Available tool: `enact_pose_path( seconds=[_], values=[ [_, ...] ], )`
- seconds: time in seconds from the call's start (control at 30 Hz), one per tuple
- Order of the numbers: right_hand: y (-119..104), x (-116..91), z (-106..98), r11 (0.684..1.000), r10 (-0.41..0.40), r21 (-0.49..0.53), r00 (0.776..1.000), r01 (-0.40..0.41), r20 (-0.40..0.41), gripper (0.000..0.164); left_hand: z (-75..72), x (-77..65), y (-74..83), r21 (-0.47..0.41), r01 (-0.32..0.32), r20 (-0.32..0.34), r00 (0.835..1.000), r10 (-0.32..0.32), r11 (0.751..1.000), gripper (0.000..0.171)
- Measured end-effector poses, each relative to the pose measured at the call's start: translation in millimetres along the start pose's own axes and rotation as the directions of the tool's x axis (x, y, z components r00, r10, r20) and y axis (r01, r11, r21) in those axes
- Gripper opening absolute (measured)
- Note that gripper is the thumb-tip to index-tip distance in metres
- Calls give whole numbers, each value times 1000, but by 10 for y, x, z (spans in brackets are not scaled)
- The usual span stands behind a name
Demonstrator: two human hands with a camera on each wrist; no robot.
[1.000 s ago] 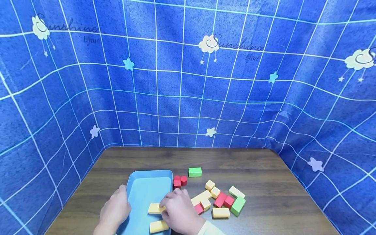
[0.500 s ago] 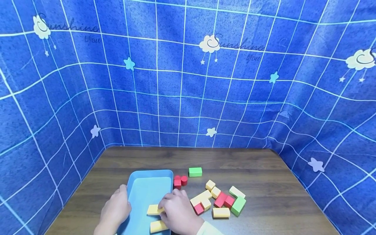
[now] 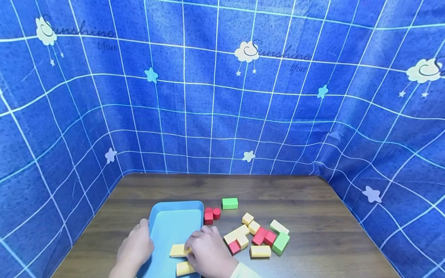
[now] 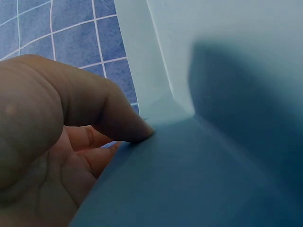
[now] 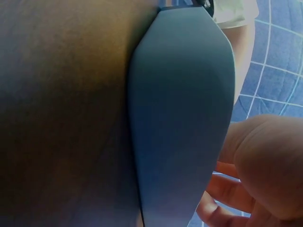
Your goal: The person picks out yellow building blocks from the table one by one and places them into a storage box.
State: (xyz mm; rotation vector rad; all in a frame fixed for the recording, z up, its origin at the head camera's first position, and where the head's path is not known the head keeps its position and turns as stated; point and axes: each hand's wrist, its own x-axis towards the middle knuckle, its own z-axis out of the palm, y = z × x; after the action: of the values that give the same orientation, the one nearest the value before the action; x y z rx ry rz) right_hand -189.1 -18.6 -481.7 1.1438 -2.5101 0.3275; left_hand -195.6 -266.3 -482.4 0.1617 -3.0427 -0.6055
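My left hand (image 3: 136,245) grips the left wall of a blue tray (image 3: 176,206). In the left wrist view its thumb (image 4: 116,113) lies over the rim, with the other fingers outside. Above the tray's right side, my right hand (image 3: 212,251) pinches one end of a flat yellow block (image 3: 178,250) between thumb and fingers. A yellow cylinder block (image 3: 185,268) lies in the tray just below, its right end hidden by that hand. The right wrist view shows the tray's bluish wall (image 5: 182,104) and the left hand beyond it; the block is hidden there.
Right of the tray, red blocks (image 3: 208,217) and a green block (image 3: 230,203) lie on the wooden table (image 3: 313,216). Farther right is a cluster of yellow, red and green blocks (image 3: 281,243), with a yellow cylinder (image 3: 260,251) in front. A blue gridded curtain (image 3: 222,96) surrounds the table.
My right hand has shifted slightly left, carrying the flat yellow block a little farther into the tray. The left hand keeps its grip on the tray wall.
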Motion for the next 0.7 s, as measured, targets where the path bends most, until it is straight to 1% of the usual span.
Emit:
enact_pose_path(
  seconds=[0.27, 0.7],
  values=[
    [23, -4, 48, 1000, -2, -4, 1000, 2, -2, 14, -3, -11, 5, 0, -12, -21, 1000, 12, 1000, 58],
    [14, -12, 69, 999, -20, -27, 1000, 19, -23, 16, 8, -10, -2, 4, -14, -27, 1000, 14, 1000, 56]
  ],
)
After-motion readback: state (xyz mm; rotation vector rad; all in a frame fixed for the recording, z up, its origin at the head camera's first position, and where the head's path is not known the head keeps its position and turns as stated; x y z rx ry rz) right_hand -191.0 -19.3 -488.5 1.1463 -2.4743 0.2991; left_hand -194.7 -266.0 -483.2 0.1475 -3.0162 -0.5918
